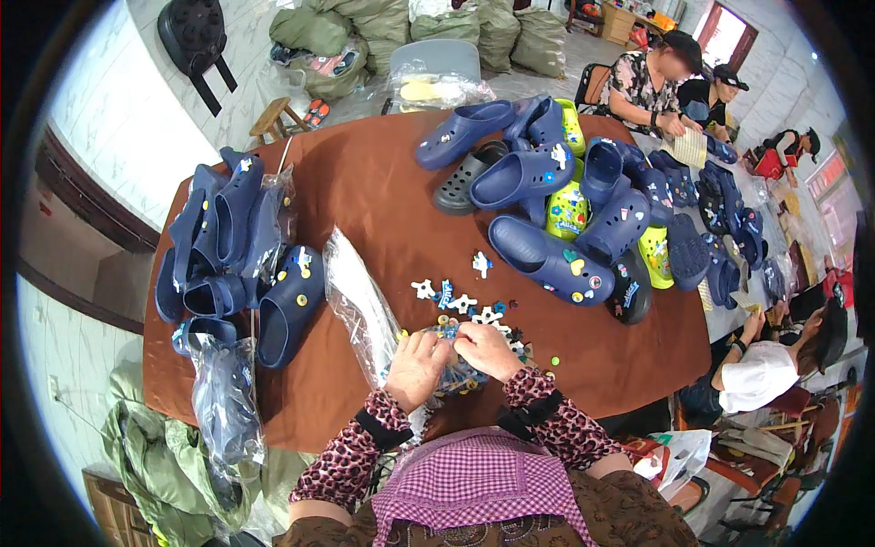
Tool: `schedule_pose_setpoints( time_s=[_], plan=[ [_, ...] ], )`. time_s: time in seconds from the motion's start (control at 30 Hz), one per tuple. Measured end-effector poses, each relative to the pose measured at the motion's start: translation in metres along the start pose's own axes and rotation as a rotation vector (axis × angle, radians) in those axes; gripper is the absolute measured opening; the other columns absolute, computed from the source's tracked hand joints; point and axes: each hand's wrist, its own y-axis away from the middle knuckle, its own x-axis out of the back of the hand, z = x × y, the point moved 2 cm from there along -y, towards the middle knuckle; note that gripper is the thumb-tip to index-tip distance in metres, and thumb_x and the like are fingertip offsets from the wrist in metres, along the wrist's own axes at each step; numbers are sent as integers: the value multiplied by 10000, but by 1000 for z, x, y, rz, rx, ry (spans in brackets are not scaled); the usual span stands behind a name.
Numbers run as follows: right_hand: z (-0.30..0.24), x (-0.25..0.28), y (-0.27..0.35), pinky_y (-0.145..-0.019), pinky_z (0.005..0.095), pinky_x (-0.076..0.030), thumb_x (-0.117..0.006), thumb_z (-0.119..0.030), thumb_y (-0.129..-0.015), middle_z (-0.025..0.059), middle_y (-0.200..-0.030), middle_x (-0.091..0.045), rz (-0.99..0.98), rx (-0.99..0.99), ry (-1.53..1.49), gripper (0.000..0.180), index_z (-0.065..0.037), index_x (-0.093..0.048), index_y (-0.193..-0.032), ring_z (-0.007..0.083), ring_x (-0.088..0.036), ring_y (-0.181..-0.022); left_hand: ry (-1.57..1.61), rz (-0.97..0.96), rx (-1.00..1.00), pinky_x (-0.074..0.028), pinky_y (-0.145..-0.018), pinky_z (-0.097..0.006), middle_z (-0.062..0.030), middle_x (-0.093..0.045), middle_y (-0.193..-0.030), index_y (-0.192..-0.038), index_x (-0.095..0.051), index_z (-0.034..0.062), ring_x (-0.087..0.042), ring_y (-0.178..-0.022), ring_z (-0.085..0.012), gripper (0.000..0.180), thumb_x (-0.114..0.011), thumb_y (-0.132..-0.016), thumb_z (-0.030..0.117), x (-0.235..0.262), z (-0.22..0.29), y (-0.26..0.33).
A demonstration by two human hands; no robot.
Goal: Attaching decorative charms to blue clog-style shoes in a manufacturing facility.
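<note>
At the table's near edge, my left hand [420, 366] and my right hand [489, 351] almost meet, fingers closed in a pinch. What sits between the fingertips is too small or hidden to make out. Just under them is a heap of small coloured shoe charms [465, 379], seemingly in a see-through bag. Beyond it lie loose white-and-blue figure charms [463, 303], one of them [481, 264] farther off. To the left of my left hand stretches a long see-through plastic sleeve [358, 296]. A navy clog [290, 305] with charms on it lies farther left.
Navy clogs [239, 210] crowd the brown table's [346, 173] left end, some bagged [226, 401]. A pile of navy, black and green clogs [547, 260] fills its right side. Co-workers [652, 82] sit along the right. Sacks [383, 41] and a stool [278, 118] stand beyond.
</note>
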Motion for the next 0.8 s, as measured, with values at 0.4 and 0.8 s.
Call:
schedule_pose_setpoints(
  time_s=[0.4,0.8],
  plan=[
    [24,15,0,-582,396,-450,-569,-167,-767,164,-691,-592,60,-64,1,150,-18,-570,-748,309,-585,-643,1122,327,739,-427,-708,-226,1,-574,-763,-840,-579,9,-499,-725,-62,34,-611,-838,22,-10,-32,26],
    [-46,52,0,-639,249,-454,-645,-132,-833,33,-865,-611,32,-15,-486,222,-25,-583,-1018,97,-541,-704,1226,569,381,-439,-792,-256,-56,-610,-921,-862,-596,36,-555,-867,-124,12,-603,-854,30,100,4,-14]
  ],
)
